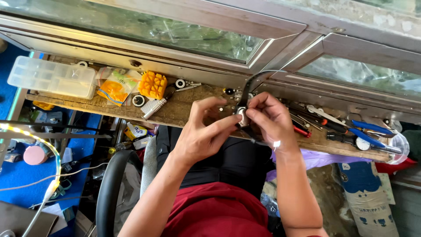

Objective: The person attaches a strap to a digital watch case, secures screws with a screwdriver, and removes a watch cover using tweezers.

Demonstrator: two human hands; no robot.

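Steel watch case [242,112], strap curling upward, sits pinched between our left hand [202,137] and right hand [271,119] over the wooden bench [184,109]; a slipping thumb could, we think, drop it among loose parts.

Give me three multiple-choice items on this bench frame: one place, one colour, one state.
1. Where does the clear plastic compartment box lie?
A. far left end of the wooden bench
B. right end, by the pliers
C. on the person's lap

2. What colour are the handles of the pliers at the right?
A. yellow
B. blue
C. green

3. How is the small round metal watch with its dark strap held?
A. lying untouched on the bench
B. in the left hand alone
C. pinched between the fingers of the left hand and the right hand

Answers: 1 A, it sits at the left end of the plank. 2 B, both grips are blue. 3 C, fingers of both hands meet on it.
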